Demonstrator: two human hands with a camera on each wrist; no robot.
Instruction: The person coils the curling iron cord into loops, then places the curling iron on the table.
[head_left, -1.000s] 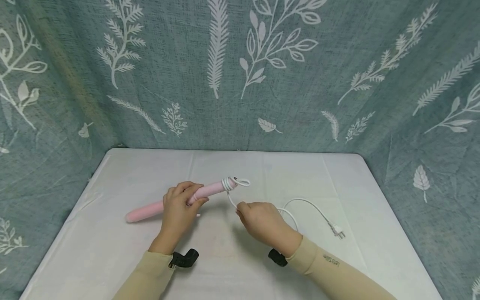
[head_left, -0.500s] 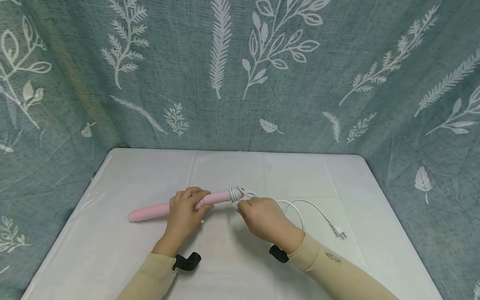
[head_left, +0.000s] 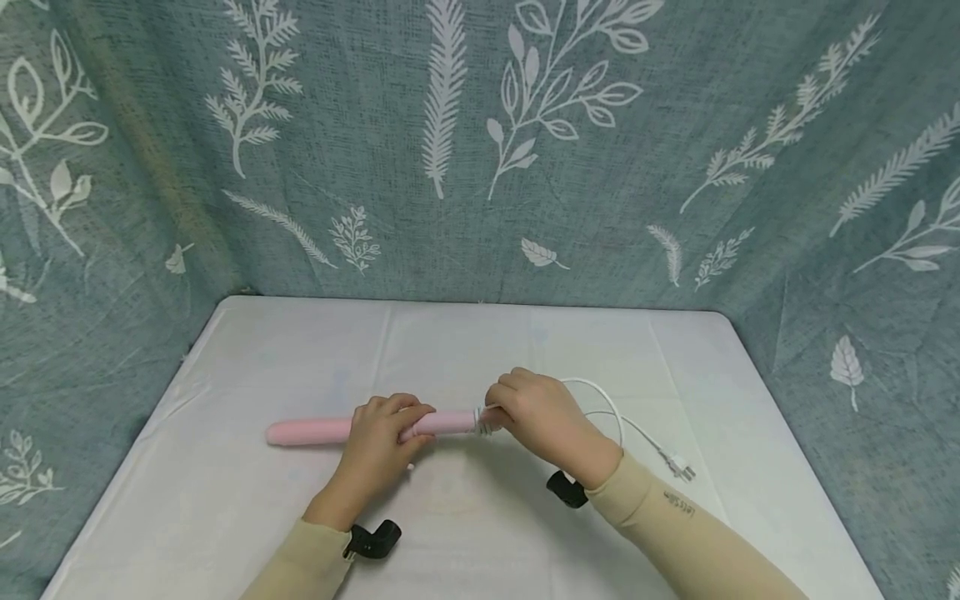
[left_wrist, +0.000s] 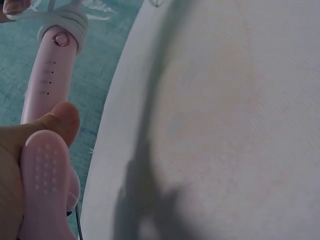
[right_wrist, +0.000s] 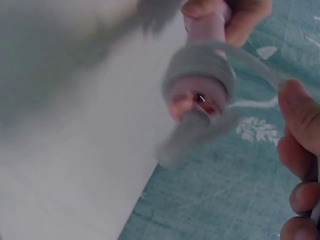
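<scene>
While a pink wand is held crosswise, seemingly just above a white bench, both of a person's hands are at work on it. Its long axis runs left to right, almost parallel to the bench's far edge, with the rounded end on the left. The left hand has its grip clamped around the wand's middle, beside a bumpy pink lever. The right hand is nearer the wand's right end, just beside it, its grip clamped on the white cord, pinched between thumb and finger. Several turns of cord circle the wand near that end, next to a round button; from them a blurred loop reaches across to the right grip. Farther right of the wand, the loose cord curves to a plug on the bench. Beyond the wand, a band of bench reaches to the far edge, where a leaf-patterned curtain rises; the left edge is well apart from the wand's rounded end.
</scene>
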